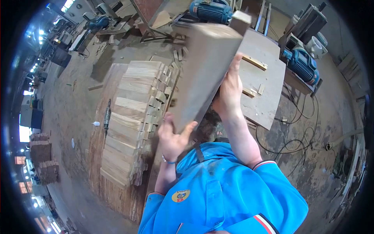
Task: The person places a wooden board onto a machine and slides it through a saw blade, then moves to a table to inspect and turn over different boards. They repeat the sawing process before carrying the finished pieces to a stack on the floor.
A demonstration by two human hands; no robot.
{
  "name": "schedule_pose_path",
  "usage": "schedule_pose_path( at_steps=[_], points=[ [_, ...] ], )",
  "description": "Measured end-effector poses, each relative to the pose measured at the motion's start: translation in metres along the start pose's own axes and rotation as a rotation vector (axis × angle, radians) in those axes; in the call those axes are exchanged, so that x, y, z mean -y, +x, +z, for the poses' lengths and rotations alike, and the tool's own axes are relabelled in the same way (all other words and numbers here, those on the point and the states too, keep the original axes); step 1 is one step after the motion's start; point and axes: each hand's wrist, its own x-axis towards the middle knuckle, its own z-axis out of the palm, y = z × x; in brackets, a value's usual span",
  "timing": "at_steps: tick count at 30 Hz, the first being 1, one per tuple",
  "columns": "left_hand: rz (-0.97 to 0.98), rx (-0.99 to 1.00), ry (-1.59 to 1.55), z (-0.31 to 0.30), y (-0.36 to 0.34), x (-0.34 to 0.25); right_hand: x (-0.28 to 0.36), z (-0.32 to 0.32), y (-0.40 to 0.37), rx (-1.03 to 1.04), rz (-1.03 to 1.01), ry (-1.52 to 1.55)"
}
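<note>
A long, thick wooden block (pixel 204 66), smeared by motion, stands tilted up in front of my chest. At its lower end my left hand (pixel 175 140) grips it, thumb on one side and fingers on the other. My right hand (pixel 229 91) is pressed along its right side, with the fingers pointing up and partly hidden behind it. To the left of my left hand lies a row of pale wooden pieces (pixel 130 105) with notched ends, close together on a brown wooden bench (pixel 95 156).
A dark hand tool (pixel 107 117) lies on the bench's left edge. At the right is a grey machine table (pixel 265 78) with small wood strips; blue motors (pixel 302 66) stand beyond it. Black cables (pixel 300 146) loop over the floor. Stacked wood (pixel 41 156) stands far left.
</note>
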Motion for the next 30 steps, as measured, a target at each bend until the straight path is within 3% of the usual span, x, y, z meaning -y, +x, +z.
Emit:
schedule_pose_path(
  at_steps=[5, 11, 18, 19, 21, 24, 30],
  points=[
    [0.086, 0.064, 0.066, 0.0, -0.003, 0.009, -0.018, 0.022, -0.026, -0.042, -0.058, 0.004],
    [0.059, 0.032, 0.083, -0.008, -0.009, 0.011, -0.036, 0.04, -0.044, -0.125, -0.217, 0.009],
    [0.059, 0.076, 0.011, -0.014, -0.013, 0.025, -0.058, 0.034, -0.054, -0.028, -0.218, -0.09],
    [0.079, 0.072, 0.01, -0.013, -0.013, 0.026, -0.055, 0.036, -0.058, -0.045, -0.165, -0.156],
    [0.191, 0.088, 0.024, -0.015, -0.014, 0.036, -0.046, 0.043, -0.063, 0.029, -0.312, -0.428],
    [0.27, 0.113, 0.0, -0.005, -0.015, 0.047, -0.039, 0.026, -0.077, 0.185, -0.67, -1.092],
    [0.24, 0.29, -0.214, 0.037, -0.01, 0.037, -0.038, 0.016, -0.087, -0.033, -0.59, -1.273]
  ],
)
